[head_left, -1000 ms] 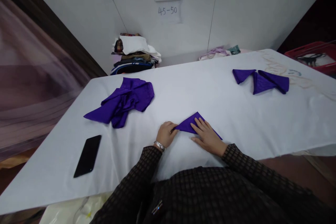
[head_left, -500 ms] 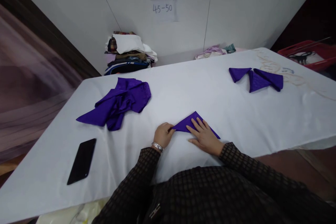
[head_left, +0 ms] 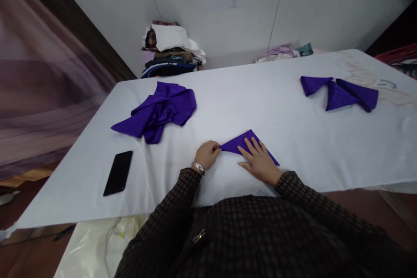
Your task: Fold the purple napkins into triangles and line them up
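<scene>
A purple cloth napkin [head_left: 235, 142], folded into a flat triangle, lies on the white-covered table [head_left: 254, 100] in front of me. At its left corner my left hand [head_left: 207, 154] is closed, pinching the tip between thumb and fingers. My right hand [head_left: 260, 161] rests flat on the napkin's right part with its fingers spread, hiding some of the lower edge. A loose heap of crumpled purple cloth [head_left: 169, 106] lies further back on the left. At the far right are folded purple cloths [head_left: 342, 95] with pointed corners.
A black phone [head_left: 118, 173] lies on the table's left side. Behind the table, a stack of folded clothes [head_left: 172, 50] stands against the wall, with more cloth [head_left: 278, 52] to its right. A sheer curtain [head_left: 48, 78] hangs at the left.
The camera view has shifted, so everything appears higher and mostly further right. Both hands keep the same places on the folded napkin.
</scene>
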A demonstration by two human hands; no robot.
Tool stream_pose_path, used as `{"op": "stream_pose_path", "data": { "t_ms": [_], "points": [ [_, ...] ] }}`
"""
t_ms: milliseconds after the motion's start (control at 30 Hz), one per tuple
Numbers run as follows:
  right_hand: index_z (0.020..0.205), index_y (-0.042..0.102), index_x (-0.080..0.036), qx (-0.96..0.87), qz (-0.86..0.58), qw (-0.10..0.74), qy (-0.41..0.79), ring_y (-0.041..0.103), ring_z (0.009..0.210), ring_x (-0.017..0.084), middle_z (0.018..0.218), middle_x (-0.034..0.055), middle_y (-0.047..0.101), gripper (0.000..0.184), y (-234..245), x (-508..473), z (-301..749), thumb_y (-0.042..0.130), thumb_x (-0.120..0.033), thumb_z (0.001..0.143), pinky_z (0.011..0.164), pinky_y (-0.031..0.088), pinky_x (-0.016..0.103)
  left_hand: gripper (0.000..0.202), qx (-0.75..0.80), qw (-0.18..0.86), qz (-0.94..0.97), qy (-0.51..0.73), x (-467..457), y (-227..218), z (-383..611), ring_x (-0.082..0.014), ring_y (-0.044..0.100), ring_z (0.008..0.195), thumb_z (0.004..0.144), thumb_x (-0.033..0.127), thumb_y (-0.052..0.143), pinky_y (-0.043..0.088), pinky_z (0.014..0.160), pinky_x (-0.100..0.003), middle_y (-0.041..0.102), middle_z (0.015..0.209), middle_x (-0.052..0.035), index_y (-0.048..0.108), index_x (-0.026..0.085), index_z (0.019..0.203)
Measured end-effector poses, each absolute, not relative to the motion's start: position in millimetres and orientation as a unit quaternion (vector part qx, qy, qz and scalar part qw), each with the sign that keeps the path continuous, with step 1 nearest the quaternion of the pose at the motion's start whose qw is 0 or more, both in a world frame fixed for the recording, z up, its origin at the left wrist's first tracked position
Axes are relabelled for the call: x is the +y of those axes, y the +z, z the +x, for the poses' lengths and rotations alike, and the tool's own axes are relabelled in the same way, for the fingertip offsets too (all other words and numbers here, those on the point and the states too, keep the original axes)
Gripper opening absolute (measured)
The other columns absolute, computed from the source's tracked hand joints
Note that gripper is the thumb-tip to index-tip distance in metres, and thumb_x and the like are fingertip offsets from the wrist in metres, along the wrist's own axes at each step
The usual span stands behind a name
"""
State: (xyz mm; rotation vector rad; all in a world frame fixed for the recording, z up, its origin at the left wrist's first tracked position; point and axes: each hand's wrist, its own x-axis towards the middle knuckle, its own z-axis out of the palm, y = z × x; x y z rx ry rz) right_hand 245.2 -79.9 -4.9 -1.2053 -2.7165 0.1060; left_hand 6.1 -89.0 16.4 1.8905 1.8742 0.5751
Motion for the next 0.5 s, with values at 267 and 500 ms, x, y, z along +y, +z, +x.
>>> {"op": "stream_pose_path", "data": {
  "t_ms": [267,500],
  "points": [
    [0.139,0.040,-0.023,-0.909,-0.406,0.088,0.023,0.015,0.138,0.036,0.151,0.0126,0.025,0.061,-8,-80,244,0.038,-0.057,0.089,0.106,0.018,0.054,0.031,0.672,0.293,0.634,0.246,-93,25,8,-0.0134,0.059,0.073,0.080,0.037,0.055,0.047,0.071,-0.027,0.066,0.087,-0.0007,0.063,0.019,0.104],
    [0.139,0.040,-0.023,-0.908,-0.407,0.084,0.047,0.013,0.138,0.037,0.150,0.0129,0.025,0.062,-7,-79,244,0.038,-0.058,0.089,0.106,0.017,0.055,0.024,0.710,0.161,0.654,0.205,-87,17,23,-0.0148,0.056,0.072,0.085,0.036,0.050,0.041,0.067,-0.027,0.063,0.076,-0.0014,0.065,0.020,0.075]
  ]
}}
